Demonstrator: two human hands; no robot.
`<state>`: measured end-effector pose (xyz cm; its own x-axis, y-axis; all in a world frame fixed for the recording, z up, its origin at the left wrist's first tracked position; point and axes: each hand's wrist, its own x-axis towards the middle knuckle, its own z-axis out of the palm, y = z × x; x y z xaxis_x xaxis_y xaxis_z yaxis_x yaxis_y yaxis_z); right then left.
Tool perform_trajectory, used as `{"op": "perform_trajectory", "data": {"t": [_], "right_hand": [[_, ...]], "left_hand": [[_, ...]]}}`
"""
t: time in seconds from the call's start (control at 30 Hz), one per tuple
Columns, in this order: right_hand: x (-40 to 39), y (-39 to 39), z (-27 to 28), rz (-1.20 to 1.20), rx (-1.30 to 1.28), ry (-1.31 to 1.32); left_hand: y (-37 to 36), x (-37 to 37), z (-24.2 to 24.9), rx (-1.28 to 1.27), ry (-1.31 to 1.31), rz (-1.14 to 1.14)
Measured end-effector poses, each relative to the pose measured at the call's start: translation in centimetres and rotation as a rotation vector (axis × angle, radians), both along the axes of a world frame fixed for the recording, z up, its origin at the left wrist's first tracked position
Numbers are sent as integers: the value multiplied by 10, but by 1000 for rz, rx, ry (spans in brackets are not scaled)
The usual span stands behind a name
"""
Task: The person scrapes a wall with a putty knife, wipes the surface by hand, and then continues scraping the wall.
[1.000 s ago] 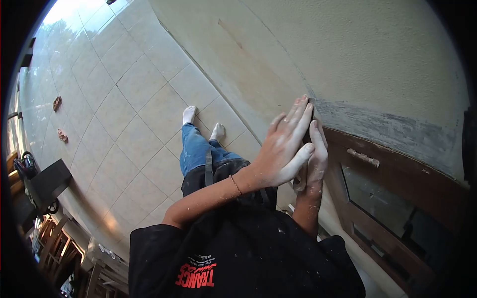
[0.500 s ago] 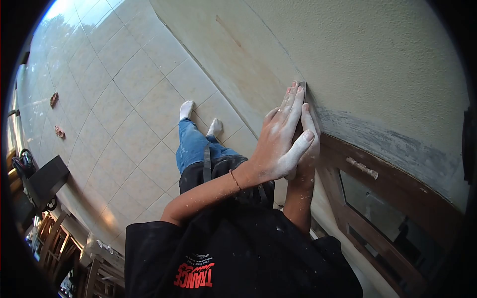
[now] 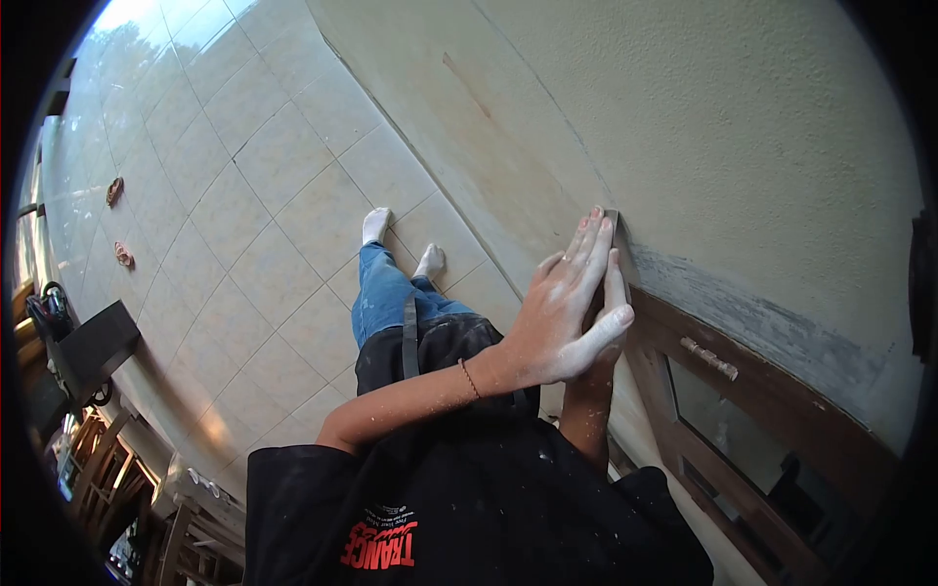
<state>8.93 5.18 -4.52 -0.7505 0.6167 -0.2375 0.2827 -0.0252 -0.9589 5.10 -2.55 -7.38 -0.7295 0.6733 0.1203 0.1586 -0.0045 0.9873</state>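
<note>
My left hand [image 3: 572, 317], coated in white dust and with a thin bracelet at the wrist, lies with straight fingers together over a flat grey piece [image 3: 613, 221]. Only the grey end of that piece shows past the fingertips, against the wall [image 3: 703, 117]; its kind cannot be made out. Behind and partly under the left hand is my right hand [image 3: 616, 278], also whitened, its fingers along the same piece and its palm hidden. Both hands are at the wall, beside a rough grey-white strip [image 3: 743, 298] above a brown wooden frame [image 3: 772, 400].
A small rod-like handle [image 3: 709, 358] sticks out from the wooden frame. Pale tiles [image 3: 264, 234] cover the floor, with two small brown items [image 3: 114, 190] lying at the left. A dark board [image 3: 98, 342] and wooden furniture [image 3: 107, 469] stand at the lower left.
The view has shifted, so the wall and hands appear lower. Both hands stay on the grey piece, close to the same part of the wall. Their hold looks the same.
</note>
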Motion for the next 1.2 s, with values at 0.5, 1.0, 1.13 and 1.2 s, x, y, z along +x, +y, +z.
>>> {"op": "perform_trajectory", "data": {"t": [0.5, 1.0, 1.13, 1.2], "right_hand": [[-28, -9, -7, 0, 11, 54], [-26, -11, -5, -12, 16, 48], [-13, -14, 1, -21, 0, 39], [-22, -15, -3, -18, 18, 46]], "left_hand": [[-3, -30, -2, 24, 22, 61], [-5, -29, 8, 11, -7, 11], [-5, -23, 12, -107, 58, 2], [-4, -27, 11, -109, 21, 60]]}}
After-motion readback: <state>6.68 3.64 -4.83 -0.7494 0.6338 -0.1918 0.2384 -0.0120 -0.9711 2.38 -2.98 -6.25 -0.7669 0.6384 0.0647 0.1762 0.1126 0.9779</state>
